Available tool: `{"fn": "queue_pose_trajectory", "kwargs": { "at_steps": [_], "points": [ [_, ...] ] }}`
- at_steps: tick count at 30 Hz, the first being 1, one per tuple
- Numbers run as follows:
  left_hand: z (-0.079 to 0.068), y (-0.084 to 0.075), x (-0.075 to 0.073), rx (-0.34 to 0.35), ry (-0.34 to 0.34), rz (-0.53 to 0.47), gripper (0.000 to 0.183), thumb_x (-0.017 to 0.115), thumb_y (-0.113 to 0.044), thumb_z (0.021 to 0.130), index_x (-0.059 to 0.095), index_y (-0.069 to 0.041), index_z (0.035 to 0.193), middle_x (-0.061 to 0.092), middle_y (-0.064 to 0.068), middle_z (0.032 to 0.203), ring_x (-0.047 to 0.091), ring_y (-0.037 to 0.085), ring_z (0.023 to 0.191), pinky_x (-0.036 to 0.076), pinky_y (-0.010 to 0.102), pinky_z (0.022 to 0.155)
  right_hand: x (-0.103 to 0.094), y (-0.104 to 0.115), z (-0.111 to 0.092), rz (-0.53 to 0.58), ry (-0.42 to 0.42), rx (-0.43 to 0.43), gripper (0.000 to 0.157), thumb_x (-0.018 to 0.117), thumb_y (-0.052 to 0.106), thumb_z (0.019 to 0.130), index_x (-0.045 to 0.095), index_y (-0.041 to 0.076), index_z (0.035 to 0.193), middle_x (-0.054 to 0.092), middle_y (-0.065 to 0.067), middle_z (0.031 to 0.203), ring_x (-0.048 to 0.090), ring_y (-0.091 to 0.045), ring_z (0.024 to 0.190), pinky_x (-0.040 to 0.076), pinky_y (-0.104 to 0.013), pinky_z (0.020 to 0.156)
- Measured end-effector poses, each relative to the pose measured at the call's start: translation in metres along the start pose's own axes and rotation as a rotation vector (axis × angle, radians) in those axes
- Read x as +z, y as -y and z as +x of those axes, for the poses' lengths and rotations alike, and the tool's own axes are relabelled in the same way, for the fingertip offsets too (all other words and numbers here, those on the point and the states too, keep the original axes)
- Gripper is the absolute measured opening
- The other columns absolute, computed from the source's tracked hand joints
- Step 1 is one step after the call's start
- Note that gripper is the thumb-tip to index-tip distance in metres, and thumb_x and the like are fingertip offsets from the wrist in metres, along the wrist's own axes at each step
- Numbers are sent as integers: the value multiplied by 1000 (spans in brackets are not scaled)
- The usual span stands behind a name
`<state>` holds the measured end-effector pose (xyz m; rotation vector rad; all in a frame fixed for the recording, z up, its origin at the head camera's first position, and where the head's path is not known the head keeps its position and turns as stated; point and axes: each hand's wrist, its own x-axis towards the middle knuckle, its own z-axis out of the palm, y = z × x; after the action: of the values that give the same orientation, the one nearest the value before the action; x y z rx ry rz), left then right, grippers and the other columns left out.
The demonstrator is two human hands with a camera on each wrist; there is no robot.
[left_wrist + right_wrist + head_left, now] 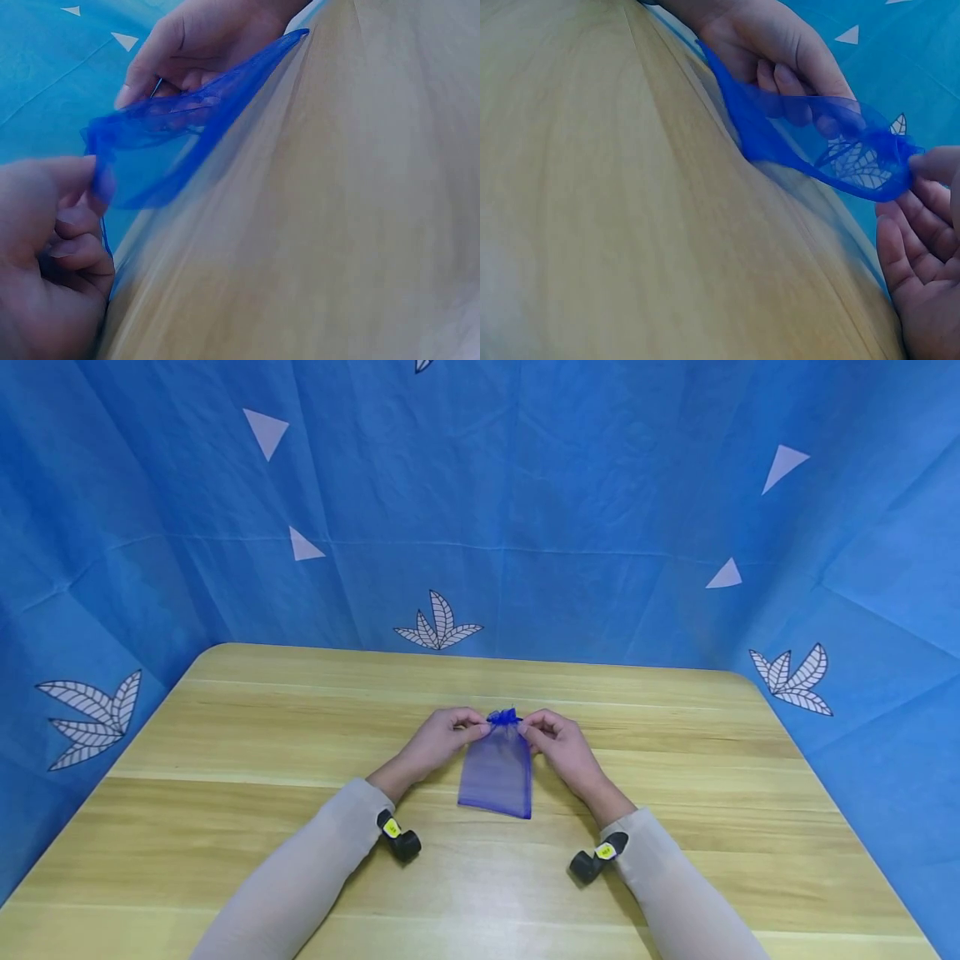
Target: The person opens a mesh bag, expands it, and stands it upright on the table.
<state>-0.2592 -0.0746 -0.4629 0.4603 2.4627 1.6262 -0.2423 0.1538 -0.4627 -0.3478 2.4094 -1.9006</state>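
A sheer blue drawstring pouch (497, 770) hangs between my two hands, its neck gathered and ruffled at the top. My left hand (447, 737) pinches the left side of the neck between thumb and forefinger. On the other side, my right hand (558, 743) pinches the neck the same way. In the left wrist view the pouch (191, 161) looks thin and see-through, with a thin cord hanging by the left fingers (79, 251). The right wrist view shows the right thumb (939, 163) against the gathered neck; the pouch's lower end slants toward the tabletop.
The wooden table (300, 852) spreads around both arms. A blue curtain (510, 510) with white triangles and leaf prints hangs behind and at both sides. Each sleeved wrist carries a small black camera, one on the left (405, 845) and one on the right (585, 867).
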Motion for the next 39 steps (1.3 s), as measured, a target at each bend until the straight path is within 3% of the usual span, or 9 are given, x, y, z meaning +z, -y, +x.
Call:
{"fn": "queue_pose_trajectory", "kwargs": {
  "at_steps": [6, 13, 21, 32, 39],
  "points": [
    [0, 1, 0, 11, 10, 2, 11, 67, -27, 95, 73, -18, 96, 68, -5, 98, 56, 18, 89, 46, 33, 76, 0, 2, 0, -17, 14, 17, 25, 62, 21, 98, 68, -1, 108, 66, -17, 98, 61, -25, 79, 53, -34, 72],
    [0, 2, 0, 18, 24, 9, 13, 68, -29, 94, 74, -18, 98, 68, -4, 100, 56, 19, 88, 47, 33, 73, 2, 31, -11, -18, 30, 18, 21, 61, 11, 98, 67, -7, 107, 65, -24, 100, 61, -29, 80, 54, -38, 74],
    [0, 2, -1, 16, 35, 36, 16, 68, -31, 94, 74, -18, 100, 68, -5, 103, 58, 17, 91, 48, 33, 77, -1, 1, 1, -9, 28, 30, 23, 63, 19, 97, 68, -1, 107, 66, -18, 100, 61, -26, 82, 54, -37, 73],
    [0, 0, 0, 23, 0, 39, 16, 65, -29, 96, 74, -16, 97, 69, -6, 101, 59, 15, 92, 48, 35, 82, -1, 0, 1, -4, 14, -18, 18, 64, 18, 97, 68, 1, 101, 66, -13, 94, 60, -19, 75, 53, -30, 67],
    [0, 1, 1, 24, -14, 13, 14, 65, -27, 96, 74, -16, 98, 69, -5, 100, 60, 15, 93, 49, 35, 83, -1, -2, 0, -1, 0, -4, 17, 64, 17, 97, 68, 1, 101, 66, -13, 94, 60, -18, 74, 53, -30, 66]
  ]
}}
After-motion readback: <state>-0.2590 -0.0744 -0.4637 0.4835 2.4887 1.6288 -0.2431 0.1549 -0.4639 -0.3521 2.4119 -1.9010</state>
